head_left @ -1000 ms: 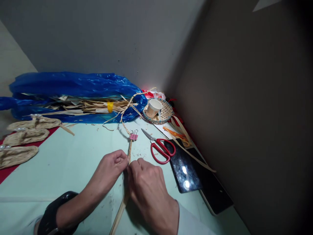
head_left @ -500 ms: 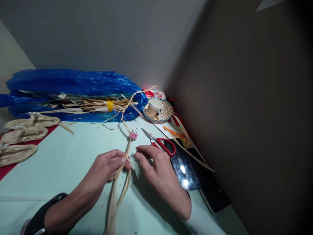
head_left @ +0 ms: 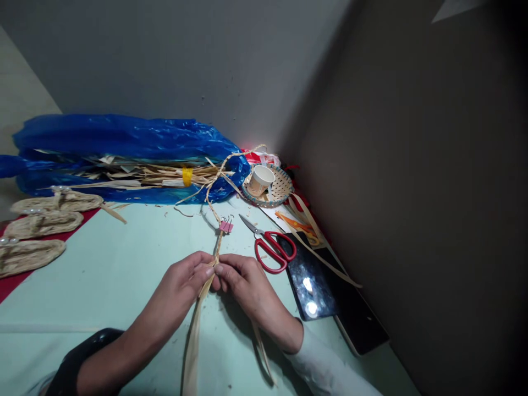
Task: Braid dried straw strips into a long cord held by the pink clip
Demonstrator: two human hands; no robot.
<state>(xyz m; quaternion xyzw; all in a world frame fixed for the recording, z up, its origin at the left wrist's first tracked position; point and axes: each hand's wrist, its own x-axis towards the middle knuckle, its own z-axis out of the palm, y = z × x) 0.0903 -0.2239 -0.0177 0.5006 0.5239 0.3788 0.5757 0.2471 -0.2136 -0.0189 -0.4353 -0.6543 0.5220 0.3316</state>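
Observation:
A thin braid of pale straw (head_left: 220,241) runs up from my fingers to a pink binder clip (head_left: 226,226) on the light green tabletop. My left hand (head_left: 190,275) pinches the braid's lower end from the left. From the right, my right hand (head_left: 241,278) pinches the straw at the same spot, the fingertips of both hands nearly touching. One wide loose strand (head_left: 191,352) hangs down below my left hand toward the near edge. Another strand (head_left: 263,352) comes out from under my right hand. The crossing of the strands is partly hidden by my fingers.
Red-handled scissors (head_left: 275,250) lie right of my hands, beside a dark phone (head_left: 311,291) and a black tablet (head_left: 363,324). Behind are a blue bag (head_left: 124,129) of straw and a woven basket (head_left: 282,184) with a paper cup (head_left: 261,179). Straw soles (head_left: 33,257) lie at left.
My right hand has moved left from beside the braid and closed on the straw. One strand that hung by my left hand now trails under my right hand. The scissors' handles are fully uncovered.

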